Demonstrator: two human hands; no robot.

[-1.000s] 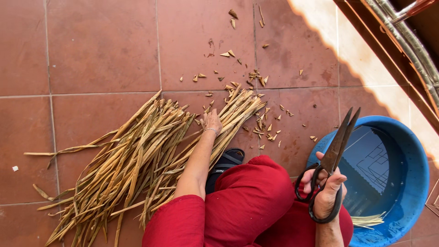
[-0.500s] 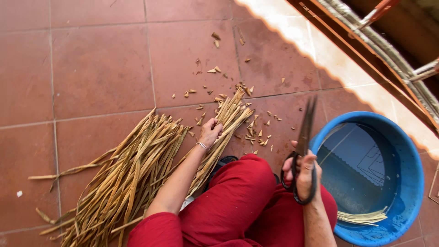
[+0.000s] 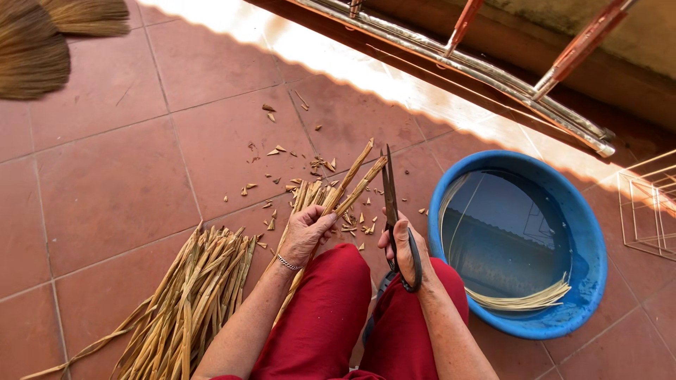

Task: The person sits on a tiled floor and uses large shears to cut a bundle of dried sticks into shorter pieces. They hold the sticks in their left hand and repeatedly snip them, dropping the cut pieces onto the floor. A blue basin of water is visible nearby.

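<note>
Reed stalks (image 3: 350, 184): being gripped in a small bunch by the left hand, slightly left of centre frame, tips slanting toward the upper right, just beside the shear blades.
Tiled floor (image 3: 105, 176): filling most of the frame, reddish-brown, sunlit band running along the upper right.
Blue basin (image 3: 584, 232): sitting at centre right, holding water, with pale thin strips (image 3: 524, 301) curling along its lower inner wall.
Metal railing (image 3: 493, 74): crossing the top right diagonally, well apart from the hands.
Loose pile of stalks (image 3: 190, 302): lying fanned out at lower left, apart from the held bunch, untrimmed by the look of it.
Red trousers (image 3: 331, 331): filling bottom centre, knees drawn up beneath both forearms.
Brooms (image 3: 35, 49): lying at the upper left corner, only partly in frame.
Left hand (image 3: 306, 236): clenching round the lower part of the bunch, bracelet showing at the wrist.
Right hand (image 3: 403, 246): grasping the dark shears (image 3: 389, 197) through the handle loops, blades pointing up and appearing closed or nearly so.
Cut chips (image 3: 282, 176): scattered over the tiles above the hands, toward upper centre.
Step in hand: judging by the chips and the raised ends, trimming the tips of the bunch, between snips.
Next move calling for: opening the blades, bringing them across the ends, keeping the bunch tightly clenched and even, keeping the left fingers below the cutting line.
</note>
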